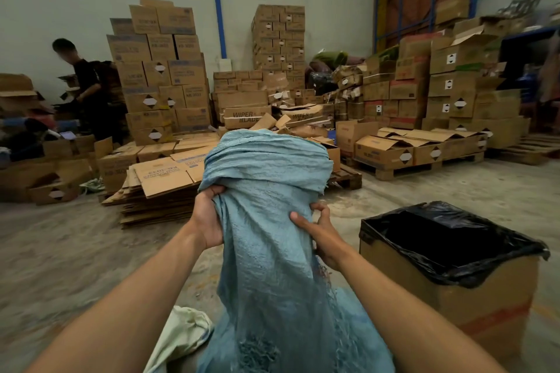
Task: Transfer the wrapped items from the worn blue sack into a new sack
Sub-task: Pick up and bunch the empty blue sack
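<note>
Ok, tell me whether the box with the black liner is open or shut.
Open. The black liner is folded over the rim of the cardboard box, and its dark inside shows from above. Whether anything lies inside, cannot tell.

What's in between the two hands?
The blue sack. The left hand and right hand grip its sides, seen from the head camera.

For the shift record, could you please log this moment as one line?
left hand: grips blue sack | right hand: grips it | sack: raised, bunched | contents: hidden | lined box: to the right
</note>
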